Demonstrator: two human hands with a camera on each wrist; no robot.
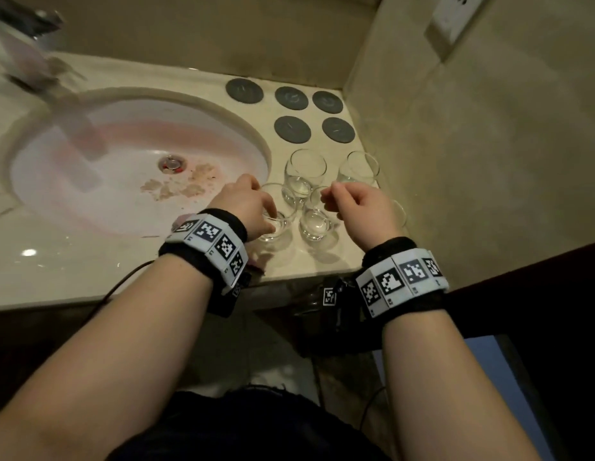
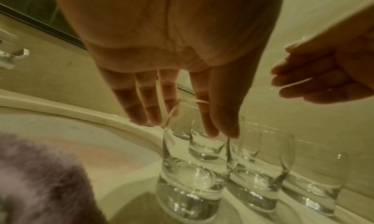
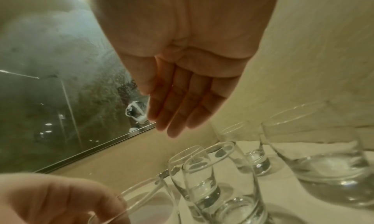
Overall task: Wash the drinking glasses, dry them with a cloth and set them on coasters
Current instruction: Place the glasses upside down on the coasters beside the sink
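I am counting five clear glasses (image 1: 304,171) standing grouped on the counter and five dark round coasters (image 1: 244,90) lying behind them; I am also seeing one sink (image 1: 123,194) and two hands.

Overhead head view; close wrist views

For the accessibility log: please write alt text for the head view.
Two bare hands, left hand and right hand, reach over a cluster of clear drinking glasses on a pale stone counter beside a white oval sink. Five round dark grey coasters lie bare behind the glasses.
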